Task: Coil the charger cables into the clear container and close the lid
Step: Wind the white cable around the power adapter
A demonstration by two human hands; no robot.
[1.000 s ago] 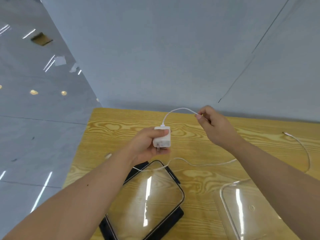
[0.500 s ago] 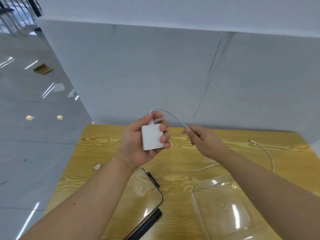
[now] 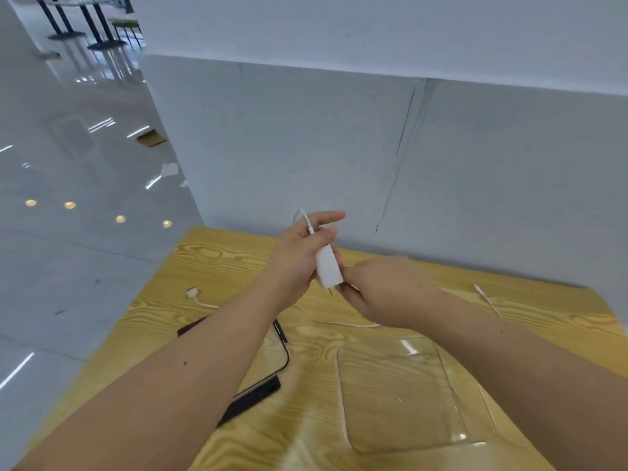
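Note:
My left hand [image 3: 299, 256] grips a white charger plug [image 3: 328, 268] above the wooden table [image 3: 217, 263]. Its thin white cable [image 3: 304, 217] loops up over my fingers. My right hand [image 3: 387, 290] is closed just right of the plug, at its lower end, apparently pinching the cable there. More white cable [image 3: 346, 323] trails on the table under my right hand, with a free end [image 3: 484, 294] at the right. A clear container [image 3: 404, 392] sits open in front of me. The black-rimmed clear lid [image 3: 272, 365] lies to its left, partly under my left forearm.
A second cable with a white connector [image 3: 193, 294] lies on the table at the left. A grey partition wall [image 3: 339, 158] stands right behind the table. Shiny floor drops away to the left of the table's edge.
My head tilted up, so table and hands sit lower in view. The left hand turned the plug edge-on. The right hand came in from the cable to the plug's lower end.

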